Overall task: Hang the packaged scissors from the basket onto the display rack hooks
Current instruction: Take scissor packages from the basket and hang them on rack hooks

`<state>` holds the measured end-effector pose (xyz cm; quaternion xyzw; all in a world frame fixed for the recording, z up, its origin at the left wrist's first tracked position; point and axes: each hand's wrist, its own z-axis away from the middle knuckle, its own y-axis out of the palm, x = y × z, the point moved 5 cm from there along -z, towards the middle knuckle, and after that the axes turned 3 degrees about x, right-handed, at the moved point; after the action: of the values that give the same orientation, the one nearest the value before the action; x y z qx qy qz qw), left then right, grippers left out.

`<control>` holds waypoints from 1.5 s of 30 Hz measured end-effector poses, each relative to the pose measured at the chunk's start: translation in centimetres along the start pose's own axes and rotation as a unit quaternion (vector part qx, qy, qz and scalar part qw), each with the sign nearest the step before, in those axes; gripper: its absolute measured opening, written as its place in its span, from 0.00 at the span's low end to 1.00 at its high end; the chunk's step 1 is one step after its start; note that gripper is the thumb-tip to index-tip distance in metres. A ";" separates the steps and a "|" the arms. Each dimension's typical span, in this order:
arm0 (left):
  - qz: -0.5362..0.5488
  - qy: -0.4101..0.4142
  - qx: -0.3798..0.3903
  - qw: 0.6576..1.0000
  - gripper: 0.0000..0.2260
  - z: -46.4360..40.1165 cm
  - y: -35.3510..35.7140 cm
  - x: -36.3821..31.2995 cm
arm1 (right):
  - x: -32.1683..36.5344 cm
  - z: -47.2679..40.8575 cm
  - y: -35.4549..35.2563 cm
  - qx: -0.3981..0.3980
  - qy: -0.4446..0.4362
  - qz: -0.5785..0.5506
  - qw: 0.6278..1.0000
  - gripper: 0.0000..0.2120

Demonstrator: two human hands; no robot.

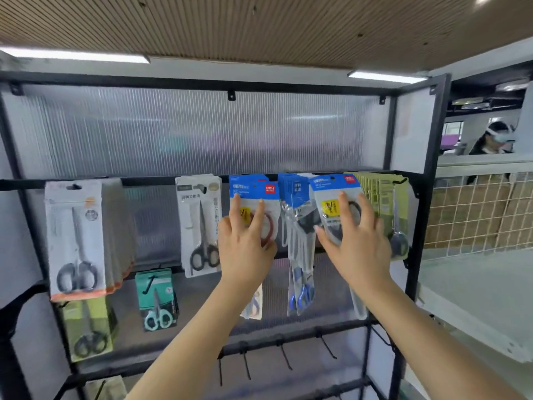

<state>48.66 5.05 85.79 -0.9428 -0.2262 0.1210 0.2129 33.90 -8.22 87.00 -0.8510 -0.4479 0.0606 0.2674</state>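
Both hands up at the top rail of the display rack. Left hand lies on a blue-headed scissors pack with red handles, fingers spread over its front and thumb at its right edge, so it seems to be holding the pack. Right hand is spread across a second blue-headed pack, thumb round its left edge; this pack sits at the front of a hanging row just beside the first.

Step in hand, as judged: seating each pack's header slot on its hook. The hooks themselves are hidden behind the headers. To do it well: keep the pack flat to the rack, line the slot up with the hook tip, push straight back, release only once the pack hangs freely.

Orientation: both packs upright, long axis vertical, header up. Right pack tilts slightly, bottom swung right. Basket not in view.
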 end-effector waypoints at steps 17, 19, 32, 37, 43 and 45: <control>-0.053 -0.062 0.065 0.995 0.35 -1.3 1.8 -0.4 | -2.3 -1.7 2.7 0.021 -0.018 -0.018 0.999 0.33; -0.057 -0.073 0.082 0.992 0.35 -1.1 1.9 -0.4 | -2.4 -1.7 2.9 0.024 -0.019 -0.023 0.999 0.33; -0.121 -0.120 0.212 0.962 0.35 -3.6 5.6 1.5 | -2.7 -2.1 4.1 0.032 -0.017 -0.026 0.999 0.34; -0.136 -0.125 0.211 0.960 0.33 -4.4 7.5 2.5 | -3.1 -2.5 4.7 0.024 -0.020 -0.024 0.999 0.34; -0.125 -0.131 0.213 0.960 0.32 -5.0 9.2 3.1 | -3.7 -2.5 5.7 0.030 -0.022 -0.034 0.999 0.34; -0.126 -0.130 0.216 0.959 0.33 -5.2 9.5 3.3 | -3.8 -2.6 5.8 0.030 -0.023 -0.031 0.999 0.34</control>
<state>56.71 -2.83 85.59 -0.8143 -0.3374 0.2603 0.3941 36.77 -14.92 85.69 -0.8264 -0.4784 0.0852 0.2843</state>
